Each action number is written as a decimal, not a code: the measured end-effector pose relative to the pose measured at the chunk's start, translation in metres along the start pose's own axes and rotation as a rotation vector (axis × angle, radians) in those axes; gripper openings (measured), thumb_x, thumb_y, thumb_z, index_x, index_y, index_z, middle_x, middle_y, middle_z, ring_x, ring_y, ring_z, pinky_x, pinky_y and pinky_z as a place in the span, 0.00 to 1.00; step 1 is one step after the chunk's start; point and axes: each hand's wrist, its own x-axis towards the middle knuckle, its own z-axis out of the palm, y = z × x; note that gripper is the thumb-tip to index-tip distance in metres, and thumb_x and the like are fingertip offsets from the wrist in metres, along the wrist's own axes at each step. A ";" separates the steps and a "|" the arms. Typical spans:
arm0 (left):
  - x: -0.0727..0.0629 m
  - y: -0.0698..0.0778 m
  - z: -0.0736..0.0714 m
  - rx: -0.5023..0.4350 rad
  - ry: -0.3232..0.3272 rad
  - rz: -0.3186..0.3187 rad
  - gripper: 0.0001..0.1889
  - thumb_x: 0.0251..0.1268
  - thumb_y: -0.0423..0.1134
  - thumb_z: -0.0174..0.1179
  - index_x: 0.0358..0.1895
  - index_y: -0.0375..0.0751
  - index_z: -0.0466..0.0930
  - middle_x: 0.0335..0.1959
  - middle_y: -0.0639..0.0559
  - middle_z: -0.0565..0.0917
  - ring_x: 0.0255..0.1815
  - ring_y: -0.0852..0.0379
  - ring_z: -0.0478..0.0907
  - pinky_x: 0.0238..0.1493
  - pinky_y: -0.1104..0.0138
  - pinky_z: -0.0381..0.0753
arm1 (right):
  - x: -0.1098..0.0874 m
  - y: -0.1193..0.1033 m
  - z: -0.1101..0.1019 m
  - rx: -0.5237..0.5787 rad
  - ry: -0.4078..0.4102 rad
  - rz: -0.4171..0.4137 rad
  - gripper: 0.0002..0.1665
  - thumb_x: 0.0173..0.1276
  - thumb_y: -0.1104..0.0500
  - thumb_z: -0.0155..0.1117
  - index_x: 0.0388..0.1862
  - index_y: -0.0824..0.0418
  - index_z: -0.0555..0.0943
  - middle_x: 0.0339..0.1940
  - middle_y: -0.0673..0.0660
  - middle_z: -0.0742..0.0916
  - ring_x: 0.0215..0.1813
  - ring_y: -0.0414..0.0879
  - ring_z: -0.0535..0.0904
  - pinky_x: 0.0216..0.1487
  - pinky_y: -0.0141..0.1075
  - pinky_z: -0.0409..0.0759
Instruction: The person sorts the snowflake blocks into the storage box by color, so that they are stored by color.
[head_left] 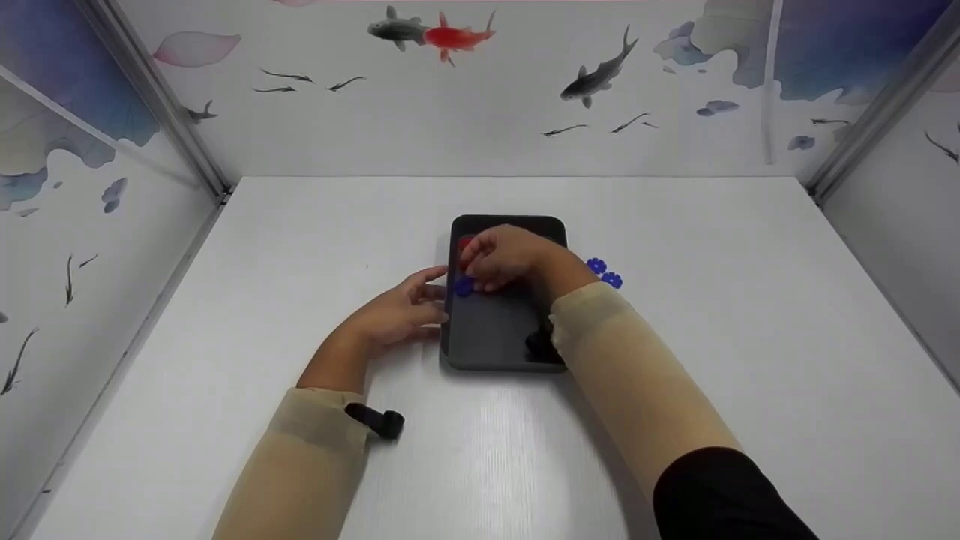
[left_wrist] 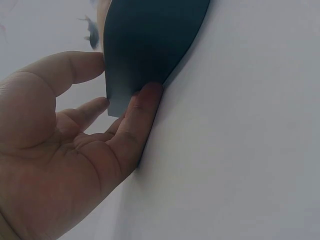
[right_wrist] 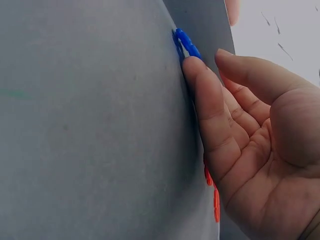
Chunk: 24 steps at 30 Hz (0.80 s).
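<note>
A dark grey shallow tray (head_left: 495, 330) lies on the table. My left hand (head_left: 401, 311) has its fingers spread along the tray's left side, fingertips at the wall; in the left wrist view, fingers touch the tray's side (left_wrist: 145, 45). Over the tray's upper part reaches my right hand (head_left: 506, 259), fingers bent downward. Just beyond its fingertips is a blue flower-shaped disc (right_wrist: 188, 44), tilted slightly off the tray floor, with thumb and fingers apart. Red pieces (right_wrist: 216, 205) lie in the tray, partly hidden behind the right hand.
Two blue flower-shaped discs (head_left: 604, 273) lie on the white table (head_left: 750, 315) just right of the tray. Panels printed with fish (head_left: 457, 37) stand at the back and both sides. Tan sleeves with black wrist straps (head_left: 379, 420) cover the forearms.
</note>
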 end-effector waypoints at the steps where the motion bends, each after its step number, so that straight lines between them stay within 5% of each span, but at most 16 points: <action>1: 0.000 0.000 0.000 0.001 -0.001 0.000 0.47 0.70 0.29 0.62 0.87 0.63 0.53 0.80 0.46 0.68 0.76 0.45 0.75 0.77 0.50 0.78 | 0.000 0.000 0.000 -0.002 -0.002 -0.003 0.13 0.75 0.63 0.68 0.56 0.56 0.85 0.50 0.60 0.92 0.44 0.49 0.90 0.44 0.37 0.91; 16: 0.001 -0.002 0.000 0.005 -0.009 0.008 0.46 0.70 0.29 0.61 0.87 0.61 0.53 0.79 0.45 0.68 0.75 0.44 0.76 0.76 0.50 0.78 | -0.012 -0.010 -0.009 0.091 -0.018 -0.092 0.15 0.76 0.60 0.70 0.60 0.54 0.84 0.53 0.59 0.90 0.48 0.51 0.89 0.50 0.40 0.91; 24: 0.001 0.000 0.000 0.010 -0.015 0.022 0.46 0.70 0.30 0.62 0.87 0.61 0.53 0.80 0.45 0.67 0.76 0.44 0.75 0.76 0.48 0.78 | -0.037 -0.029 -0.020 0.112 0.029 -0.136 0.20 0.76 0.55 0.71 0.64 0.56 0.84 0.55 0.59 0.91 0.48 0.51 0.91 0.56 0.50 0.91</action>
